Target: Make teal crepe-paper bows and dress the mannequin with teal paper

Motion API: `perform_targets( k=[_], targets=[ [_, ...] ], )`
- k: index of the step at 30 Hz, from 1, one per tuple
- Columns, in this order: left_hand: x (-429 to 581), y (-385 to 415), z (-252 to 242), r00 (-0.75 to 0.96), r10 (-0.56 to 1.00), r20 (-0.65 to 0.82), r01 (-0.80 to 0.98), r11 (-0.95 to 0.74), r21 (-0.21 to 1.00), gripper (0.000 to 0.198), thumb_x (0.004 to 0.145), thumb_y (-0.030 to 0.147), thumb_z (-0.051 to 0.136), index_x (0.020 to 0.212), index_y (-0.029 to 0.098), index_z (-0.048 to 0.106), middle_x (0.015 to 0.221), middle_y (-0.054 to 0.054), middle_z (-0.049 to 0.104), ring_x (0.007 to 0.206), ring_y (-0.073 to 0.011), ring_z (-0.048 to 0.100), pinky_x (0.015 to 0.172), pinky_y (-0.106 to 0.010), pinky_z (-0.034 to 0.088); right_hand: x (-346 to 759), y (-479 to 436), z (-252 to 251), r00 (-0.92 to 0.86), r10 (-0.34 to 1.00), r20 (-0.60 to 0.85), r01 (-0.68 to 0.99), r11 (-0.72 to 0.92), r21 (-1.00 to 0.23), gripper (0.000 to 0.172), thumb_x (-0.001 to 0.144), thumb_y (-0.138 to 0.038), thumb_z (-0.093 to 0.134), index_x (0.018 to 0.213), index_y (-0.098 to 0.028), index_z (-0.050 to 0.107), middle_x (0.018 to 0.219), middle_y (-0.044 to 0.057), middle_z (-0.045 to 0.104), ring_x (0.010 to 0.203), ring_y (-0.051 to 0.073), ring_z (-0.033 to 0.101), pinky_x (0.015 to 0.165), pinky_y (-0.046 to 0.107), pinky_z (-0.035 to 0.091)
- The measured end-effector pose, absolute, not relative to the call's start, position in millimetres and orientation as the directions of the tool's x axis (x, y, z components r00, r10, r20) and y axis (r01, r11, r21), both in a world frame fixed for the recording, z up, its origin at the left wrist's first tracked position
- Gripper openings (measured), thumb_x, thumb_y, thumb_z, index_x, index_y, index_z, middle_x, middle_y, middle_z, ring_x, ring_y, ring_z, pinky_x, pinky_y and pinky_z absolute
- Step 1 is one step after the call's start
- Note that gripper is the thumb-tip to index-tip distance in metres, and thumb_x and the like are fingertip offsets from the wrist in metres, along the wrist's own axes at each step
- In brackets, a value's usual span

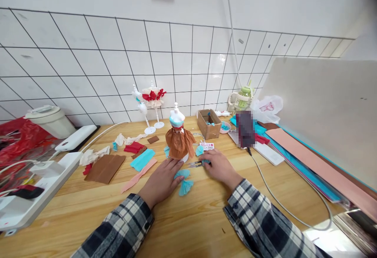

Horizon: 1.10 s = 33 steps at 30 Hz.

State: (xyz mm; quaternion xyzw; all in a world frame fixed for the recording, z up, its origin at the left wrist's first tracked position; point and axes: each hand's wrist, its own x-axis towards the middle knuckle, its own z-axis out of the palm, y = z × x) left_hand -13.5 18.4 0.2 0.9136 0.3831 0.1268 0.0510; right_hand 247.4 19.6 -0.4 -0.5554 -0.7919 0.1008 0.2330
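Teal paper bow lies near centre on the wooden surface, its left edge touching the fingers of your left hand, whose grip is flat and spread, holding nothing. Just beyond the bow lie small snips, their right end pinched in the grip of your right hand. Farther back stands a mannequin in a brown paper dress, with a cardboard box to its right.

Wooden table bears paper scraps, cardboard box, perhaps snips.
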Motion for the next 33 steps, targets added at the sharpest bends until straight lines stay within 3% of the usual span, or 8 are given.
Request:
perform_targets(
  k=[5,10,15,20,22,25,33],
  targets=[
    [-17,23,-2,0.631,0.754,0.182,0.735,-0.656,0.169,0.052,0.094,0.048,0.039,0.137,0.020,0.046,0.142,-0.010,0.049,0.131,-0.0272,0.042,0.110,-0.047,0.034,249,21,-2,-0.236,0.960,0.151,0.883,0.277,-0.379,0.024,0.081,-0.020,0.058,0.101,-0.024,0.071,0.101,0.005,0.067,0.102,0.022,0.054,0.094,0.032,0.038],
    [-22,27,-5,0.608,0.774,0.176,0.729,-0.632,0.264,0.051,0.093,0.047,0.040,0.137,0.020,0.045,0.143,-0.010,0.047,0.132,-0.0257,0.041,0.110,-0.046,0.034,247,21,5,-0.191,0.944,0.268,0.829,0.302,-0.470,0.023,0.081,-0.018,0.058,0.100,-0.023,0.068,0.103,0.005,0.066,0.100,0.021,0.055,0.091,0.032,0.040],
    [-23,29,-7,0.588,0.783,0.203,0.707,-0.619,0.342,0.046,0.095,0.042,0.038,0.134,0.021,0.049,0.140,-0.009,0.051,0.131,-0.0241,0.043,0.110,-0.045,0.035,232,9,6,-0.149,0.921,0.359,0.746,0.343,-0.571,0.016,0.083,-0.018,0.052,0.089,-0.021,0.067,0.077,0.001,0.065,0.079,0.017,0.058,0.076,0.027,0.042],
    [-25,28,-7,0.595,0.784,0.175,0.704,-0.614,0.357,0.049,0.091,0.043,0.046,0.135,0.019,0.048,0.142,-0.011,0.048,0.131,-0.0261,0.043,0.109,-0.045,0.036,204,-19,-5,-0.338,0.915,0.219,0.705,0.401,-0.585,0.021,0.079,-0.015,0.050,0.089,-0.023,0.067,0.065,-0.002,0.063,0.064,0.014,0.058,0.063,0.023,0.039],
    [-25,28,-7,0.595,0.784,0.175,0.705,-0.614,0.355,0.050,0.091,0.043,0.046,0.134,0.019,0.048,0.141,-0.011,0.049,0.130,-0.0260,0.044,0.109,-0.046,0.037,197,-27,-9,-0.419,0.889,0.183,0.691,0.443,-0.571,0.021,0.079,-0.015,0.049,0.087,-0.024,0.067,0.074,-0.002,0.068,0.070,0.015,0.061,0.066,0.023,0.040],
    [-22,27,-10,0.581,0.789,0.199,0.714,-0.611,0.342,0.048,0.093,0.043,0.043,0.134,0.020,0.048,0.139,-0.010,0.052,0.129,-0.0262,0.045,0.108,-0.047,0.036,191,-30,-12,-0.390,0.902,0.184,0.702,0.421,-0.574,0.023,0.079,-0.013,0.048,0.087,-0.025,0.066,0.082,-0.002,0.071,0.076,0.015,0.064,0.070,0.023,0.041],
    [-15,24,-20,0.582,0.788,0.203,0.741,-0.616,0.268,0.056,0.092,0.047,0.042,0.138,0.015,0.042,0.142,-0.015,0.048,0.131,-0.0302,0.042,0.110,-0.053,0.029,182,-25,-13,-0.352,0.918,0.182,0.775,0.395,-0.493,0.021,0.073,-0.013,0.049,0.083,-0.024,0.063,0.073,-0.001,0.068,0.071,0.017,0.062,0.069,0.024,0.041]
  ],
)
